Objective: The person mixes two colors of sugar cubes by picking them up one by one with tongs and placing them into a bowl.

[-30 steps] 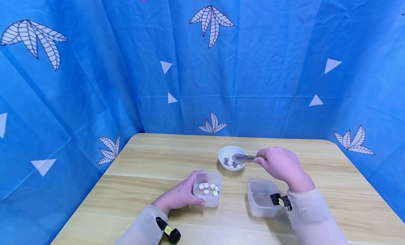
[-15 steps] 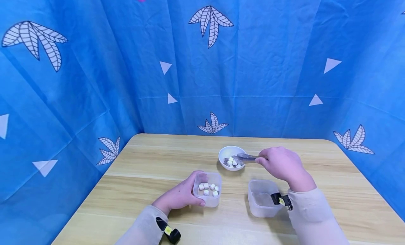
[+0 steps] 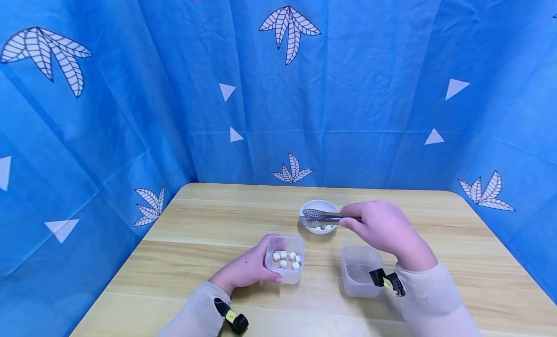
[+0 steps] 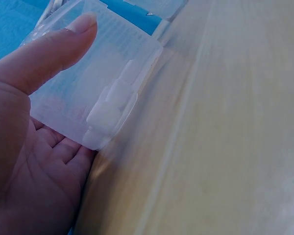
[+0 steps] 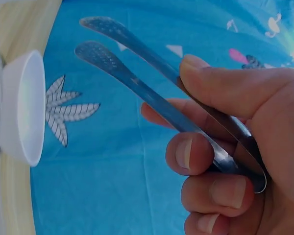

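A pair of metal tongs [image 3: 324, 217] is held in my right hand [image 3: 383, 229], over the white bowl [image 3: 319, 202]. In the right wrist view the two tips of the tongs [image 5: 100, 51] stand apart with nothing between them, lifted above the bowl [image 5: 12, 107]. White and grey cubes in the bowl are mostly hidden behind the tongs. Lower left, my left hand [image 3: 248, 265] grips a clear plastic container [image 3: 291, 278], thumb on the near side and fingers round the far side. Several small white cubes [image 3: 284, 264], like marshmallows, lie spread on its bottom.
A second clear plastic container [image 3: 361, 289] stands on the wooden table [image 3: 209, 216] below my right forearm, partly covered by the wrist strap. A blue patterned curtain [image 3: 370, 85] rises along the table's back and sides.
The tongs have come up out of the cubes in the bowl and shifted slightly left, their tips now parted. My left hand and its container have stayed still.
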`<state>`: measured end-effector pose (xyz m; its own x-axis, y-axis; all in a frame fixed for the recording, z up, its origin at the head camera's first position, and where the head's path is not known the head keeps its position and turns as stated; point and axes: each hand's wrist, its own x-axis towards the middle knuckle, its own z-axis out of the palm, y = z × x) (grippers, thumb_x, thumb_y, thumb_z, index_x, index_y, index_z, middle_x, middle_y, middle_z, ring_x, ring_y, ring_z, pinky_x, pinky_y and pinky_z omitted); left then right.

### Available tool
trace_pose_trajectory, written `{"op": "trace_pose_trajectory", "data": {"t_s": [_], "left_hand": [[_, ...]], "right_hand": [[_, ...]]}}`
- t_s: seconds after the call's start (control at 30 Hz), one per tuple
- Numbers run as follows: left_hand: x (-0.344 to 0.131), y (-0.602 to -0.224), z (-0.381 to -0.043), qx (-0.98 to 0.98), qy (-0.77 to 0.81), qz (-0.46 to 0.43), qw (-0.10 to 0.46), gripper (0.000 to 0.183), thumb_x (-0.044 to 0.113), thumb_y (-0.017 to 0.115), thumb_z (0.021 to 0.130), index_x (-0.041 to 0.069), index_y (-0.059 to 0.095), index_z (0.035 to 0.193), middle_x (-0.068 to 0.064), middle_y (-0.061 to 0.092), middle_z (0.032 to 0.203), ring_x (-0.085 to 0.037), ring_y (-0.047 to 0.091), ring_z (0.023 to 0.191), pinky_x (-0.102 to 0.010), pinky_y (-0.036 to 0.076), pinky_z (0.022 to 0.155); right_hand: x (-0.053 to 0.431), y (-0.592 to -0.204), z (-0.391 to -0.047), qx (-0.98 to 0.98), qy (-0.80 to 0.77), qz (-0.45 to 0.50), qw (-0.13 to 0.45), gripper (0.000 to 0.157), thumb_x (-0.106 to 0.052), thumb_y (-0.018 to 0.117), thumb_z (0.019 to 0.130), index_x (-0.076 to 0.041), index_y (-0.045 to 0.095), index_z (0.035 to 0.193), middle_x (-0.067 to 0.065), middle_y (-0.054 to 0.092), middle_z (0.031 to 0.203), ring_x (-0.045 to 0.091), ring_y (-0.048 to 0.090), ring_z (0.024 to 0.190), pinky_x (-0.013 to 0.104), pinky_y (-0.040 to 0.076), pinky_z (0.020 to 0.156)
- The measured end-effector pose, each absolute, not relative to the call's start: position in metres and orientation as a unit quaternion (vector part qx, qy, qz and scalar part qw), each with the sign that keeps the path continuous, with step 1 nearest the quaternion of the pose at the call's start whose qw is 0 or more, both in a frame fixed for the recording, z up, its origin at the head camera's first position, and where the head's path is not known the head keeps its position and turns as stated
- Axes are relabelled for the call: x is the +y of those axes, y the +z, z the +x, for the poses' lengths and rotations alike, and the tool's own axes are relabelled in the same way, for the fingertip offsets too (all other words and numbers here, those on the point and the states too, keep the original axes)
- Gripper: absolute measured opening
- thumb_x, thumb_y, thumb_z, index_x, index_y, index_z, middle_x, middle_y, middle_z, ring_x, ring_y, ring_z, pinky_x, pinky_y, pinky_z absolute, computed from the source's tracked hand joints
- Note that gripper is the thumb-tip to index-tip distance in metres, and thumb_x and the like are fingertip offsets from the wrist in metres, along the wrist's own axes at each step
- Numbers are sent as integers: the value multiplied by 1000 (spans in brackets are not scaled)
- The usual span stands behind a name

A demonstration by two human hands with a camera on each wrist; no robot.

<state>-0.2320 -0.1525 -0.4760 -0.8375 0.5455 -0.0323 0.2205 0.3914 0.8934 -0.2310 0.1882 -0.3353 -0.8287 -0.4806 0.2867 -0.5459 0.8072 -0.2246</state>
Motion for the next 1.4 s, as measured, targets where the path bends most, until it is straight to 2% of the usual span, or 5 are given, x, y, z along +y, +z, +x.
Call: {"op": "trace_pose_trajectory", "data": {"t_s": [0.37,0.63,0.83,1.13,1.4], "left_hand": [[-154,-474,-232,826,486,235,162,90,31,90,74,32,35,145,4,53,142,-19,50,128,-49,33,112],[-154,-475,-233,815,500,245,164,92,30,90,75,34,33,147,8,53,140,-16,52,125,-49,30,113],[-154,-474,-233,814,501,241,168,91,32,89,76,34,33,148,7,50,143,-17,49,129,-51,28,114],[-152,-474,-231,818,494,242,168,90,31,89,76,29,34,148,5,50,144,-18,48,130,-50,31,113],[-155,-472,-233,817,496,246,162,92,30,90,76,32,34,148,6,51,142,-18,51,127,-49,31,114]], "right_hand": [[151,-343,-216,-920,126,350,126,11,-37,74,92,-28,76,98,-20,60,75,4,49,60,27,41,51],[125,-355,-213,-938,67,321,112,13,-41,78,87,-31,75,95,-17,60,72,8,49,57,32,37,44],[111,-355,-214,-953,51,291,70,12,-40,80,85,-33,76,94,-17,61,72,9,49,58,33,39,46],[100,-361,-216,-942,20,328,74,13,-37,81,84,-31,72,79,-15,59,68,12,52,60,35,44,50],[109,-357,-219,-939,73,327,75,7,-34,78,88,-30,77,94,-18,63,75,7,51,61,32,42,51]]}}
